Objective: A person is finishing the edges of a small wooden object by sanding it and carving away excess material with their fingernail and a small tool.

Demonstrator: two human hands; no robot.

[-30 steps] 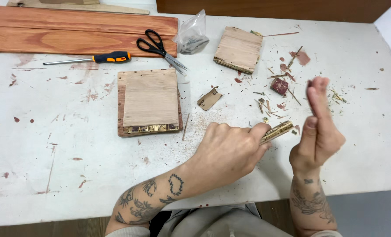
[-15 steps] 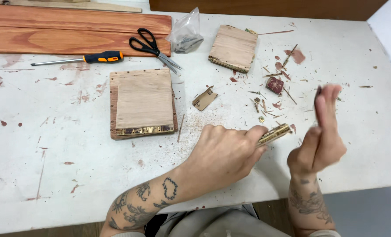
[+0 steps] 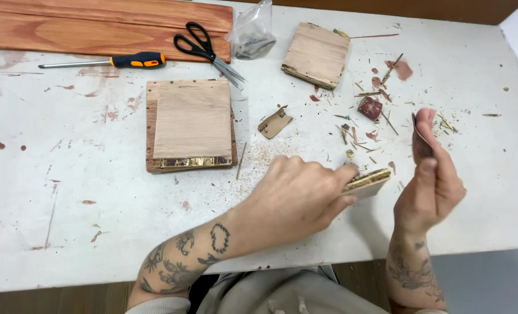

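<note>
The left hand (image 3: 297,195) lies knuckles-up on the white counter (image 3: 84,174), fingers closed around a small flat wood piece (image 3: 368,182) with a gold-coloured edge. The piece juts from the fingertips toward three o'clock, its long axis running slightly uphill toward the right hand (image 3: 430,174), which is raised just beside it. That hand stands on edge, fingers straight, thumb pinching a thin sheet (image 3: 417,129) against them. At twelve o'clock from the hands, wood splinters (image 3: 363,125) and a small dark red block (image 3: 370,108) litter the counter. At ten o'clock sits a stacked wood panel (image 3: 190,125); farther on lie black scissors (image 3: 208,51), an orange-handled screwdriver (image 3: 105,61) and a long red-brown board (image 3: 96,26).
</note>
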